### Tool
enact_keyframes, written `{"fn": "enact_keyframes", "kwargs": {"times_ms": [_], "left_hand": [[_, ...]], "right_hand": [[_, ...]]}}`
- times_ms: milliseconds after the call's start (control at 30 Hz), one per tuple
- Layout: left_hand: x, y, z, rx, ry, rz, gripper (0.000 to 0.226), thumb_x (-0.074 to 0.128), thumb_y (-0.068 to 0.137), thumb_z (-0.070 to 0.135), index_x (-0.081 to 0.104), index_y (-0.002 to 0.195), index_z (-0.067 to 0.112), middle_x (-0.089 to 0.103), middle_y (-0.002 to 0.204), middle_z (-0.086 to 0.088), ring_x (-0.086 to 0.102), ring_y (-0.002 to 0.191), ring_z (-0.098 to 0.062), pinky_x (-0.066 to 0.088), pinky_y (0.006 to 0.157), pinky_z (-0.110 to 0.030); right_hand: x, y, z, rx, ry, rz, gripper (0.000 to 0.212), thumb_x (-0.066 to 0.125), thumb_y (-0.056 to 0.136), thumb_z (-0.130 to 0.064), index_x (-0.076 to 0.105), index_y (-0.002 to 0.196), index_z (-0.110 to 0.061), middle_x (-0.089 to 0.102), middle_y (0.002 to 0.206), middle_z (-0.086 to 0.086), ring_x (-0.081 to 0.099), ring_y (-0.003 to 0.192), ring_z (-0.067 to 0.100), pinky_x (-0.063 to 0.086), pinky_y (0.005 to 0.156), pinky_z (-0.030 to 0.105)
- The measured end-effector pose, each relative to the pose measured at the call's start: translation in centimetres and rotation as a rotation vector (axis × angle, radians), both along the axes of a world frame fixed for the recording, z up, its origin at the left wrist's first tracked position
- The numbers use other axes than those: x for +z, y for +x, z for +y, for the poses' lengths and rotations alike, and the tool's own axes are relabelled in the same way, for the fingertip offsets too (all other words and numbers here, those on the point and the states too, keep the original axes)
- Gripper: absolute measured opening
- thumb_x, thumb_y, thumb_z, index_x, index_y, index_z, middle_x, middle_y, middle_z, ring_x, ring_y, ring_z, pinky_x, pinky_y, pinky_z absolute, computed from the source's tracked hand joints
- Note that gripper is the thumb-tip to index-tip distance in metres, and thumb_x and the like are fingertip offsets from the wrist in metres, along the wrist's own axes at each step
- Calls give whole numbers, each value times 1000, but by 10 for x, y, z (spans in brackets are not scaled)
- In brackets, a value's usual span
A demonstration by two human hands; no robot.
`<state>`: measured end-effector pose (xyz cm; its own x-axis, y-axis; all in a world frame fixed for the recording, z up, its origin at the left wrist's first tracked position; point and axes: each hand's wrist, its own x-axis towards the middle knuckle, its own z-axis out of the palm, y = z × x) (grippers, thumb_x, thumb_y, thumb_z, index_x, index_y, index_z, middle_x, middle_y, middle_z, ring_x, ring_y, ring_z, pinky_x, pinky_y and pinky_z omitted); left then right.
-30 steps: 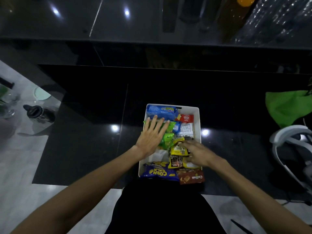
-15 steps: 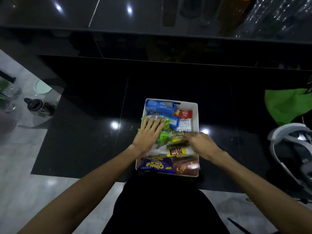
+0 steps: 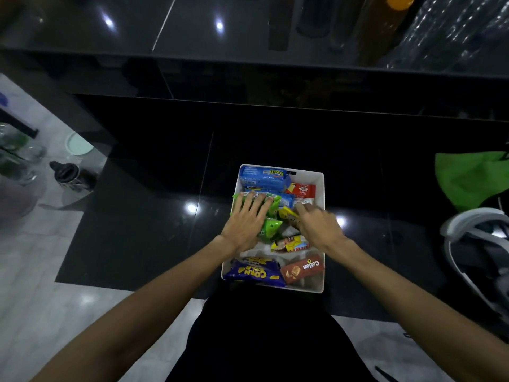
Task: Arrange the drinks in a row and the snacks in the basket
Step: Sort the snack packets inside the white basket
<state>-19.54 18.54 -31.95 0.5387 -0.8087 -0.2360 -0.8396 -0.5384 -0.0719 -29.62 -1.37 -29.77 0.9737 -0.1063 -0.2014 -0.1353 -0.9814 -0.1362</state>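
A white rectangular basket (image 3: 319, 288) stands on the black floor right in front of me, filled with several snack packs. A blue pack (image 3: 263, 177) lies at its far end, green packs (image 3: 271, 227) in the middle, a blue corn pack (image 3: 254, 272) and a brown Collon pack (image 3: 303, 268) at the near end. My left hand (image 3: 246, 221) lies flat with spread fingers on the green packs at the basket's left side. My right hand (image 3: 319, 223) reaches into the right side, fingers bent over a yellow pack (image 3: 287, 213); its fingertips are blurred. Bottles (image 3: 396, 26) stand on the raised black ledge at top right.
A green bag (image 3: 471, 177) and a white headset (image 3: 473, 244) lie on the right. A dark cup (image 3: 71, 176), a pale lid (image 3: 78, 143) and glassware (image 3: 16, 153) sit at the left on the light floor.
My right hand has moved farther up the basket's right side, from the near yellow packs toward the middle. My left hand stays flat on the green packs, which shifted a little.
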Motion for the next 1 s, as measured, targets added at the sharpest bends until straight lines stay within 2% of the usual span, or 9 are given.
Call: {"fn": "enact_keyframes", "kwargs": {"times_ms": [67, 133, 267, 367, 500, 600, 767, 900, 1000], "left_hand": [[2, -2, -3, 18, 5, 8, 123, 76, 68, 61, 7, 156, 9, 30, 155, -16, 26, 143, -39, 15, 118, -57], [4, -3, -5, 33, 20, 19, 124, 73, 70, 66, 4, 156, 9, 31, 152, -17, 29, 141, -39, 19, 117, -57], [6, -4, -10, 73, 78, 2, 123, 81, 71, 50, -1, 155, 13, 35, 146, -18, 33, 136, -40, 24, 114, -57], [5, -5, -12, 82, 104, -4, 121, 82, 69, 50, 4, 154, 15, 35, 146, -17, 34, 134, -40, 26, 113, -57], [3, -4, -13, 94, 81, 4, 117, 84, 65, 46, 12, 152, 16, 33, 149, -15, 34, 134, -39, 29, 110, -56], [3, -4, -14, 124, 80, 7, 118, 82, 65, 54, 13, 152, 14, 34, 150, -15, 35, 133, -40, 31, 107, -56], [-1, -2, -16, 148, 35, -9, 110, 81, 71, 39, 11, 152, 14, 34, 151, -16, 35, 135, -41, 31, 108, -57], [-4, 5, -10, 114, 24, -17, 121, 80, 70, 55, 3, 154, 14, 31, 154, -13, 32, 140, -38, 29, 112, -56], [-4, 13, -4, 77, 22, -2, 127, 73, 69, 69, -2, 155, 15, 27, 158, -12, 28, 143, -39, 25, 114, -56]], "right_hand": [[-6, 0, 5, -28, 58, 81, 48, 65, 87, -26, 38, 125, -15, 63, 115, 12, 65, 94, 35, 52, 71, 44], [-12, -1, 7, -40, 115, 136, 48, 64, 89, -22, 38, 129, -16, 63, 115, 12, 64, 95, 34, 54, 73, 45], [-13, 9, 3, -35, 115, 252, 44, 59, 90, -19, 45, 131, -26, 63, 112, 10, 64, 98, 33, 55, 76, 45], [-15, 18, 3, -34, 140, 327, 48, 62, 87, -15, 51, 132, -28, 63, 111, 9, 63, 99, 31, 53, 75, 40], [-18, 28, 8, -61, 130, 294, 43, 61, 88, -10, 55, 129, -21, 64, 114, 11, 64, 101, 31, 53, 76, 40], [-16, 41, 8, -85, 80, 240, 44, 59, 90, -9, 52, 132, -21, 61, 118, 12, 63, 104, 34, 53, 80, 42], [-18, 39, 8, -158, 94, 194, 54, 60, 89, -6, 48, 139, -24, 48, 130, 13, 56, 113, 37, 51, 87, 46], [-20, 38, 5, -204, 81, 140, 50, 57, 88, -3, 53, 134, -22, 51, 131, 12, 50, 120, 34, 51, 89, 47], [-21, 37, 1, -243, 80, 124, 45, 61, 88, -6, 53, 129, -22, 55, 129, 7, 52, 117, 31, 52, 84, 48]]}}
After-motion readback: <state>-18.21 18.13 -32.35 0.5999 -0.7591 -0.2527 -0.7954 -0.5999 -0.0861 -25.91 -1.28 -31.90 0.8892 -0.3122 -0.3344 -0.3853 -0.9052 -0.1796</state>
